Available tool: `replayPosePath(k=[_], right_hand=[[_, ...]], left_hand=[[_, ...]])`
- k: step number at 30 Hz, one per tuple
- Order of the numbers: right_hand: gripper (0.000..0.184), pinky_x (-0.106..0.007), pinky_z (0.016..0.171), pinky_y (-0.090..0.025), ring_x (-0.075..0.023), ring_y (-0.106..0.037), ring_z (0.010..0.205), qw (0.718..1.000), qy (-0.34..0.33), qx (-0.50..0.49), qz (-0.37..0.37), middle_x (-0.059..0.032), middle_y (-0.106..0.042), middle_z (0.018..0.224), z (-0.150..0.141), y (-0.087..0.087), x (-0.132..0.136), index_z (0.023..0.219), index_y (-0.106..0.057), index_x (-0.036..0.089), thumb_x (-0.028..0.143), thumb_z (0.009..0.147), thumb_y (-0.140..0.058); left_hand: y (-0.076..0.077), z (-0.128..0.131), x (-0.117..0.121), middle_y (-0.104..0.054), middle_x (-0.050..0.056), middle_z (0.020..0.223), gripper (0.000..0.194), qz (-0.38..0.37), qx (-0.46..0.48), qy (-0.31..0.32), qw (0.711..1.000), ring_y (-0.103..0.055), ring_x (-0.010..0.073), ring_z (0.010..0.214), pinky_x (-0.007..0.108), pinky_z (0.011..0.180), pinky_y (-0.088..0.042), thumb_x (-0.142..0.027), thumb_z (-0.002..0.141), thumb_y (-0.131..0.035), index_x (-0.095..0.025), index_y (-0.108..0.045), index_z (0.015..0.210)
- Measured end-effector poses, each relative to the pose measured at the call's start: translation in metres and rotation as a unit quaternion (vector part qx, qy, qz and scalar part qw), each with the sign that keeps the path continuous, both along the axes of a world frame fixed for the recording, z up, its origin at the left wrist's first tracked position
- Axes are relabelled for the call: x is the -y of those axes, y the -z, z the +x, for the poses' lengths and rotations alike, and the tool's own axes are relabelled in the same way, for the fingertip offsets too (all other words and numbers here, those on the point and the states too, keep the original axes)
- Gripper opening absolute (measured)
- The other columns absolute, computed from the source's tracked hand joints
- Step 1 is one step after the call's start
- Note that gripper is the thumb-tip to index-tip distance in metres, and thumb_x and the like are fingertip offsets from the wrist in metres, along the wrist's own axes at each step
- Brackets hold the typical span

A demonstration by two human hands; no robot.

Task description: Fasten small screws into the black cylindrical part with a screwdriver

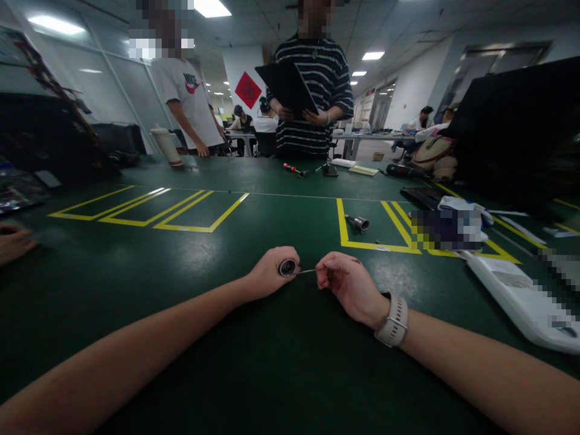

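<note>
My left hand (270, 273) is closed around a small round metal cylinder (287, 267), its open end facing me. My right hand (347, 284), with a pale watch on the wrist, pinches a thin metal rod (307, 271) whose tip meets the cylinder. Both hands rest on the dark green table (181, 290) near its middle, forearms lying flat. A second metal cylinder (357, 223) lies inside a yellow taped box beyond my right hand.
Two people stand at the far edge; one holds a black tablet (286, 87). A red-handled screwdriver (293, 170), a white tumbler (167, 145), a white device (521, 299) at right and another person's hand (13, 241) at left are on the table.
</note>
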State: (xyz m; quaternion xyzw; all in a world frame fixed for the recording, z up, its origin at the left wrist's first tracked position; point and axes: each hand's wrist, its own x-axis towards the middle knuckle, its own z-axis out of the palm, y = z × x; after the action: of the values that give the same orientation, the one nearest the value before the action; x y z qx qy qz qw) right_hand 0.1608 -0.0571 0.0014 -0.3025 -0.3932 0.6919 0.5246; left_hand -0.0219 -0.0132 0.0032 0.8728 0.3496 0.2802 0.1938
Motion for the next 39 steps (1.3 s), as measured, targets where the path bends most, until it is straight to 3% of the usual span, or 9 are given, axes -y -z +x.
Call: replayPosePath(k=[6,10,15,19,22,25,28,39], right_hand=[[0.011,-0.026,0.055,-0.037,-0.0116,-0.049,0.056,0.999,0.029,0.028,0.036,0.0006,-0.056,0.057,-0.001,-0.001,0.002,0.065,-0.062,0.016,0.017,0.071,-0.053],[0.011,-0.029,0.063,-0.041,-0.0139,-0.053,0.065,0.987,0.031,0.120,0.106,-0.0004,-0.059,0.066,-0.002,-0.006,0.009,0.073,-0.063,0.017,0.020,0.077,-0.052],[0.014,-0.032,0.067,-0.043,-0.0160,-0.056,0.072,0.917,0.047,0.314,0.239,-0.0017,-0.060,0.074,-0.003,-0.014,0.021,0.078,-0.063,0.018,0.021,0.081,-0.050],[0.014,-0.031,0.068,-0.042,-0.0156,-0.057,0.071,0.876,0.045,0.363,0.313,-0.0015,-0.061,0.074,-0.004,-0.018,0.025,0.076,-0.063,0.019,0.019,0.081,-0.050],[0.015,-0.030,0.064,-0.042,-0.0150,-0.056,0.067,0.900,0.043,0.340,0.269,-0.0011,-0.060,0.069,-0.003,-0.018,0.021,0.071,-0.063,0.017,0.018,0.079,-0.050],[0.015,-0.029,0.061,-0.043,-0.0143,-0.055,0.062,0.945,0.037,0.264,0.192,-0.0005,-0.059,0.062,0.001,-0.015,0.013,0.067,-0.062,0.016,0.017,0.076,-0.050],[0.015,-0.028,0.059,-0.042,-0.0133,-0.054,0.059,0.970,0.023,0.191,0.149,0.0000,-0.059,0.059,0.003,-0.010,0.006,0.066,-0.062,0.016,0.016,0.074,-0.050],[0.016,-0.025,0.049,-0.034,-0.0110,-0.048,0.047,0.983,0.040,0.151,0.097,0.0027,-0.053,0.048,0.001,-0.004,0.004,0.058,-0.060,0.016,0.015,0.068,-0.048]], left_hand=[[-0.001,0.001,0.001,-0.049,-0.003,0.063,0.011,0.023,-0.026,0.001,0.999,-0.046,0.0105,0.060,0.024,0.060,-0.035,-0.015,0.073,-0.052,-0.016,-0.048,0.063],[0.000,0.000,0.000,-0.051,-0.002,0.065,0.008,0.049,-0.058,0.006,0.997,-0.048,0.0116,0.064,0.026,0.065,-0.035,-0.013,0.074,-0.050,-0.016,-0.049,0.066],[0.003,-0.001,-0.001,-0.053,-0.002,0.068,0.007,0.076,-0.072,-0.002,0.994,-0.050,0.0128,0.066,0.028,0.067,-0.035,-0.014,0.074,-0.052,-0.016,-0.050,0.068],[0.002,0.000,0.000,-0.053,-0.001,0.066,0.008,0.092,-0.111,0.008,0.989,-0.051,0.0136,0.067,0.028,0.068,-0.034,-0.011,0.073,-0.051,-0.016,-0.051,0.067],[0.001,0.000,0.001,-0.054,-0.001,0.066,0.007,0.101,-0.133,0.021,0.986,-0.051,0.0139,0.068,0.029,0.069,-0.034,-0.011,0.074,-0.050,-0.016,-0.052,0.068],[0.001,0.001,0.001,-0.055,0.000,0.068,0.007,0.101,-0.140,0.030,0.985,-0.051,0.0141,0.070,0.028,0.069,-0.034,-0.012,0.075,-0.049,-0.015,-0.053,0.070],[0.001,0.000,0.000,-0.055,0.000,0.069,0.007,0.096,-0.144,0.034,0.984,-0.052,0.0141,0.071,0.028,0.070,-0.034,-0.012,0.076,-0.049,-0.015,-0.053,0.071],[0.000,-0.001,0.000,-0.053,-0.001,0.069,0.007,0.062,-0.119,0.015,0.991,-0.050,0.0132,0.069,0.029,0.071,-0.035,-0.013,0.075,-0.050,-0.015,-0.051,0.068]])
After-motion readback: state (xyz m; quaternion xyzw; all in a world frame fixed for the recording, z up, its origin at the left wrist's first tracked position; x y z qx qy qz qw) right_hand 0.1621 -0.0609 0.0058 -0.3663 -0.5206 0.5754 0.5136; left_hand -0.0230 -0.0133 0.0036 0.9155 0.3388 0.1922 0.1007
